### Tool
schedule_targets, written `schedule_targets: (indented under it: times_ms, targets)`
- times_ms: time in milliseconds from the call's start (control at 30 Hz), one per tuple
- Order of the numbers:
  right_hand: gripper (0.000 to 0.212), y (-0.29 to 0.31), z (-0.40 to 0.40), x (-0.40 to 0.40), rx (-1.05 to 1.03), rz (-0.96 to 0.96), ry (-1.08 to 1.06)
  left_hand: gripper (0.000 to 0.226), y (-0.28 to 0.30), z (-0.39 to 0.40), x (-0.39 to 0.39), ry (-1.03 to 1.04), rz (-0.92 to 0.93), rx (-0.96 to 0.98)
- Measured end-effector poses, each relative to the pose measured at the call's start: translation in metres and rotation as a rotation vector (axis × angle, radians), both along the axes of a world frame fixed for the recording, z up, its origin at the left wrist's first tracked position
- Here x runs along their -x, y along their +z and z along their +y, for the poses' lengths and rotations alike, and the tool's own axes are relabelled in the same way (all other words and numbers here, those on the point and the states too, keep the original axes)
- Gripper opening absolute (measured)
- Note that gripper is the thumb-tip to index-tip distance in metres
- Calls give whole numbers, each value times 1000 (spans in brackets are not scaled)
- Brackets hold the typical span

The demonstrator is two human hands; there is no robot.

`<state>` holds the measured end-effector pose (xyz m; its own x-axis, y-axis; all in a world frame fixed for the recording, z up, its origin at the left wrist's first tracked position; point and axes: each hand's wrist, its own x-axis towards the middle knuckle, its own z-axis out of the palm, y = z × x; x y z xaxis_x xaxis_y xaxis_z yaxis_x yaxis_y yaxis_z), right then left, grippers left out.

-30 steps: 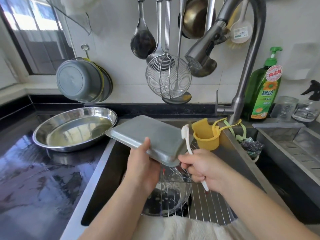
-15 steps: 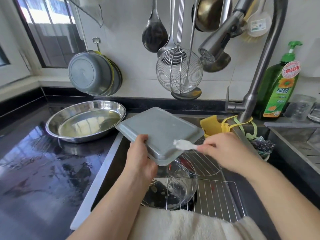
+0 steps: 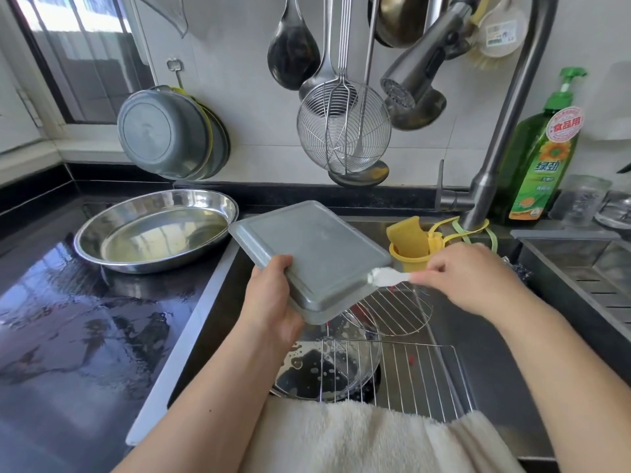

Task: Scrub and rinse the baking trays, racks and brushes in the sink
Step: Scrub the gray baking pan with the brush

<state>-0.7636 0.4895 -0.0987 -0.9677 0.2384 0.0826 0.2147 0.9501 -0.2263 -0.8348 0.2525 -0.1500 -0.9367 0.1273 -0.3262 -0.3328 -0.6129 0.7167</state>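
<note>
Head view: left hand (image 3: 273, 302) gripping grey baking tray (image 3: 314, 254), bottom up and tilted, above sink (image 3: 478, 336). Right hand (image 3: 474, 281) pinching white brush (image 3: 389, 276), head touching tray's right corner. Below, round rack (image 3: 396, 308) and rectangular rack (image 3: 409, 377). Steel dish (image 3: 153, 230) on wet desk (image 3: 68, 319).

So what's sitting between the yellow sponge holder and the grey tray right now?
In the head view, only the white brush's head, touching the grey tray's right corner below the yellow sponge holder.
</note>
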Motion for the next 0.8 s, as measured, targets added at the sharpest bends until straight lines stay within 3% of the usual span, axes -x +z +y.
schedule_targets:
  times_ms: [133, 233, 467, 533, 667, 800]
  targets:
    - [49, -4, -40, -2, 34, -53, 173, 26, -1, 2, -2, 2, -11, 44]
    - [51, -7, -71, -4, 3, 9, 262, 21, -1, 2, -1, -8, -11, 31]
    - [49, 1, 2, 1, -44, -3, -158, 27, 0, 0, -1, 10, 31, 18]
    - [46, -3, -7, 1, -41, -25, -110, 26, 0, -1, -4, 10, 42, 26]
    - [42, -13, -67, 0, 53, 22, 189, 23, 0, -1, -6, -10, 38, 48]
    - [44, -10, -41, 3, 33, -12, 33, 28, -2, -3, 0, -31, 51, -2]
